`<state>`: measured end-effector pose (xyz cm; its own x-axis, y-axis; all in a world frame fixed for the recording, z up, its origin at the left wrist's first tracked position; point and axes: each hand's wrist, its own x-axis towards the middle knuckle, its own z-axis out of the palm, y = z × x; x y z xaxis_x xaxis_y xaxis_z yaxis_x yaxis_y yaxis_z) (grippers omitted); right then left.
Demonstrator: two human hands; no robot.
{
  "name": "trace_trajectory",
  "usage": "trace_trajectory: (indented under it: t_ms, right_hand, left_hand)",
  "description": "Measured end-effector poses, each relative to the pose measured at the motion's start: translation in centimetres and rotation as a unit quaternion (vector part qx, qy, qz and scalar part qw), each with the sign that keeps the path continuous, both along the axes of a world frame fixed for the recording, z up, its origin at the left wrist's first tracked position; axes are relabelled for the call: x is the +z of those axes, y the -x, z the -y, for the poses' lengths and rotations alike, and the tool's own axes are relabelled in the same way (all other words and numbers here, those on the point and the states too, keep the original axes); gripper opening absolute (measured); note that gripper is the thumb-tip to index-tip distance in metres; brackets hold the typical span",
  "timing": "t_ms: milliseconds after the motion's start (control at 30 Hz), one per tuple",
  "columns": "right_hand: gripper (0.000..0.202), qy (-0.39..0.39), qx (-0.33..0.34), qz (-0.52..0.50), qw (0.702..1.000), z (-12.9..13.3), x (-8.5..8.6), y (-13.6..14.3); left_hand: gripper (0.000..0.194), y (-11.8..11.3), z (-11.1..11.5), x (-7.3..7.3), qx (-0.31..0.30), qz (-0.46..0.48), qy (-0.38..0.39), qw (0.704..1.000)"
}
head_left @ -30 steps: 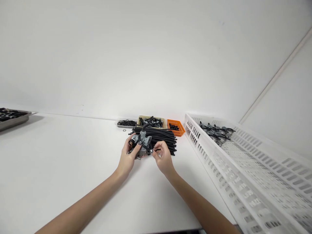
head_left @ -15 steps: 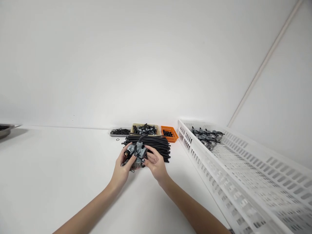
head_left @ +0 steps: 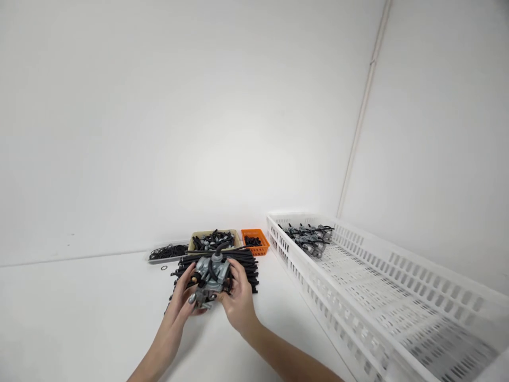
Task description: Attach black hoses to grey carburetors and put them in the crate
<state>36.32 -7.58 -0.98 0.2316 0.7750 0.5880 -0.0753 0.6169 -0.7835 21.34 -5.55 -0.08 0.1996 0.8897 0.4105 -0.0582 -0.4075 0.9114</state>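
Note:
Between my two hands is a grey metal carburetor (head_left: 214,271) with black rubber tubing, held above the white table. My left hand (head_left: 180,302) grips its left side, near a brass-coloured fitting. Around its right side close the fingers of my right hand (head_left: 237,297), with the thumb at the lower front. Just behind lies a pile of black rubber hoses (head_left: 247,268), partly covered by the hands and the carburetor.
A white crate (head_left: 338,297) on the right has several carburetors (head_left: 308,239) at its far end. Along the wall stand a tray of black rings (head_left: 169,251), a cream tray of black-and-grey parts (head_left: 214,240) and an orange basket (head_left: 260,249). One loose ring (head_left: 164,268) lies on the table.
The view has turned to the right and tilted up, so the surroundings sit further left and lower. The carburetor stays in both hands; my left thumb has moved lower on it.

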Motion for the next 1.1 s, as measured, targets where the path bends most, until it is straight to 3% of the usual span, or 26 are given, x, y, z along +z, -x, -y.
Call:
trace_trajectory:
  t_ms: [100, 267, 367, 467, 600, 667, 700, 867, 1100]
  right_hand:
    - [0.065, -0.064, -0.114, -0.061, 0.990, -0.4, 3.3, -1.8]
    - [0.077, -0.131, -0.309, -0.055, 0.941, -3.1, 12.6, -8.4]
    - [0.077, -0.096, -0.451, 0.024, 0.887, -5.5, 17.4, -13.7]
    - [0.073, 0.009, -0.576, 0.057, 0.816, -7.1, 19.5, -19.1]
    - [0.068, 0.203, -0.595, 0.223, 0.745, -7.0, 18.3, -25.5]
    - [0.069, 0.272, -0.536, 0.391, 0.697, -6.6, 17.0, -27.9]
    - [0.070, 0.284, -0.508, 0.427, 0.692, -6.5, 16.3, -28.8]
    - [0.069, 0.323, -0.413, 0.496, 0.692, -8.3, 13.3, -30.4]
    - [0.064, 0.329, -0.317, 0.499, 0.737, -12.3, 10.8, -30.5]
  left_hand:
    - [0.052, 0.7, -0.2, -0.2, 0.009, -0.122, -0.066, 0.990]
    - [0.034, 1.2, -1.1, -1.6, 0.038, -0.326, -0.193, 0.925]
    - [0.029, 1.3, -1.8, -2.3, 0.037, -0.385, -0.210, 0.898]
    - [0.027, 1.5, -2.2, -2.6, 0.025, -0.428, -0.215, 0.877]
    - [0.028, 1.5, -2.6, -2.6, 0.008, -0.451, -0.223, 0.864]
    - [0.029, 1.4, -2.6, -2.6, 0.010, -0.456, -0.221, 0.862]
    - [0.029, 1.4, -2.6, -2.6, 0.011, -0.457, -0.220, 0.862]
    - [0.025, 1.3, -2.7, -2.9, 0.003, -0.464, -0.222, 0.857]
    - [0.028, 1.1, -3.8, -3.9, 0.012, -0.502, -0.236, 0.832]
